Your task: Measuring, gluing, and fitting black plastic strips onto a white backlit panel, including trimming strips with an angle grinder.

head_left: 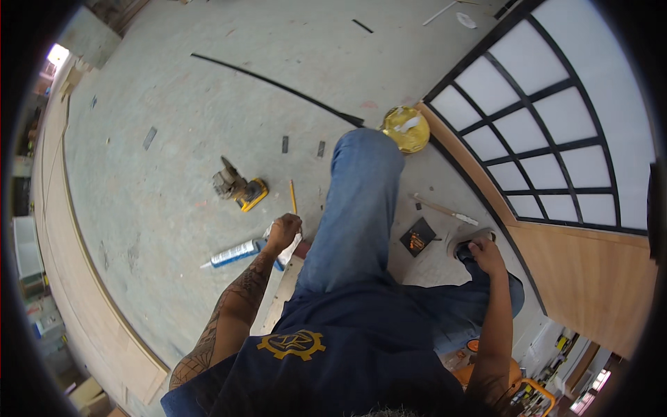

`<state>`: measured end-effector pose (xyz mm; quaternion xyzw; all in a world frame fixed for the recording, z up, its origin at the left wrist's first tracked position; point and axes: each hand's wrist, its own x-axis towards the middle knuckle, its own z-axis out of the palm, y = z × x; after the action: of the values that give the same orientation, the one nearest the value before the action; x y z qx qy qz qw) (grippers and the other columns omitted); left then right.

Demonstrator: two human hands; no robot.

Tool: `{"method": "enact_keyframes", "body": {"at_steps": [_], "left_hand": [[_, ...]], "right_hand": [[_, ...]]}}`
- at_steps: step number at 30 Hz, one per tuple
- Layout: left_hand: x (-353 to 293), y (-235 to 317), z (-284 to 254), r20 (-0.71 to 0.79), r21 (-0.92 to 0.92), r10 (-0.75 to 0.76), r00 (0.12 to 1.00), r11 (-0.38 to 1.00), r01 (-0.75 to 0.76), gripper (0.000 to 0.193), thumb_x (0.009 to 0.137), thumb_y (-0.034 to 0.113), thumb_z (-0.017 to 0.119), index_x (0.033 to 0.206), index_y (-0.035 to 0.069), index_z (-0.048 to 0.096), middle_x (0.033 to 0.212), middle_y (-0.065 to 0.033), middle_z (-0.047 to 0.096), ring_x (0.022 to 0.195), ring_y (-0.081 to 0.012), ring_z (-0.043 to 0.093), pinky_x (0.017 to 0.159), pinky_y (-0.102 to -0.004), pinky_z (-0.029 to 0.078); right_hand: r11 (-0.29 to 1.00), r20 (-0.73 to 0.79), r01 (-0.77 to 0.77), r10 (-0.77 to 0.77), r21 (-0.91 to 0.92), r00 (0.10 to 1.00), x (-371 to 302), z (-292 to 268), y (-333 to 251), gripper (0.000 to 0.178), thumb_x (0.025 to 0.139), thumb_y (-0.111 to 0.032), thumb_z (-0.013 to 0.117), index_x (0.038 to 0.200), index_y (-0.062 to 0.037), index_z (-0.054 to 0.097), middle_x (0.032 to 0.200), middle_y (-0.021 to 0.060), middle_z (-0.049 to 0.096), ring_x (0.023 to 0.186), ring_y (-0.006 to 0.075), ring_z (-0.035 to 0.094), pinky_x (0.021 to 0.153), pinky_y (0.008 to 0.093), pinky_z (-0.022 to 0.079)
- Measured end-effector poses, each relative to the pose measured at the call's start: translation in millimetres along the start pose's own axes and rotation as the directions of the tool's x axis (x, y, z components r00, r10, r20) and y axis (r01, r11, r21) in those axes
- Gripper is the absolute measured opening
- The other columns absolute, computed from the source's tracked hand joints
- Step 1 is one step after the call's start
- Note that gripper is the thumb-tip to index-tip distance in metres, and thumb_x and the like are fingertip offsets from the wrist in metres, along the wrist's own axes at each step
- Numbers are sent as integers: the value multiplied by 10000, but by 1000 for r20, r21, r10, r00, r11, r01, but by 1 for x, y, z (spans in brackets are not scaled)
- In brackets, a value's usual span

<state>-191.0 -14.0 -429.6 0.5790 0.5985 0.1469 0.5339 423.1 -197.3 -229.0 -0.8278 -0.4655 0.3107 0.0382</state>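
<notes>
My left hand (283,233) is closed low beside my left knee, its fingers curled together; what they hold, if anything, is hidden. A yellow pencil (293,197) is just beyond its fingers, and I cannot tell whether they touch. Left of that hand lies a blue and white sealant cartridge (235,254) with a pointed nozzle. White crumpled material (297,243) shows beside the wrist. My right hand (488,256) is down at my right foot, fingers bent close together by the dark shoe (465,251). Anything in its grip is too small to make out.
A yellow and black cordless tool (240,187) lies on the floor. Near my legs are a dark square (420,238) with small orange pieces, a wooden-handled tool (445,208) and a gold can lid (406,130). A black strip (278,85) stretches ahead; a gridded panel (542,139) stands right.
</notes>
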Motion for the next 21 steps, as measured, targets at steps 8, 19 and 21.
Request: {"method": "enact_keyframes", "body": {"at_steps": [8, 19, 21], "left_hand": [[151, 208, 20, -135, 44, 421, 897, 907, -419, 281, 1012, 253, 700, 1127, -3, 719, 927, -132, 769, 859, -233, 747, 838, -370, 588], [261, 298, 143, 166, 306, 622, 765, 705, -640, 755, 780, 270, 915, 1398, 1, 573, 1179, -203, 650, 1107, -380, 655, 1045, -468, 542], [272, 294, 145, 104, 368, 627, 772, 697, -615, 655, 795, 286, 890, 1340, 36, 627, 1154, -198, 660, 1086, -394, 649, 1010, -474, 548]], "right_hand": [[996, 45, -55, 51, 72, 998, 10, -12, -58, 391, 960, -317, 733, 1118, 40, 735, 985, 294, 748, 993, 431, 738, 879, 483, 562], [985, -56, -33, 43, 170, 997, 6, -8, -34, 446, 969, -380, 734, 1185, 10, 737, 1093, 310, 745, 1069, 471, 713, 957, 500, 553], [978, -27, -70, 77, 196, 997, 1, -13, -39, 468, 971, -391, 729, 1188, 23, 732, 1121, 316, 738, 1094, 474, 704, 979, 496, 548]]}}
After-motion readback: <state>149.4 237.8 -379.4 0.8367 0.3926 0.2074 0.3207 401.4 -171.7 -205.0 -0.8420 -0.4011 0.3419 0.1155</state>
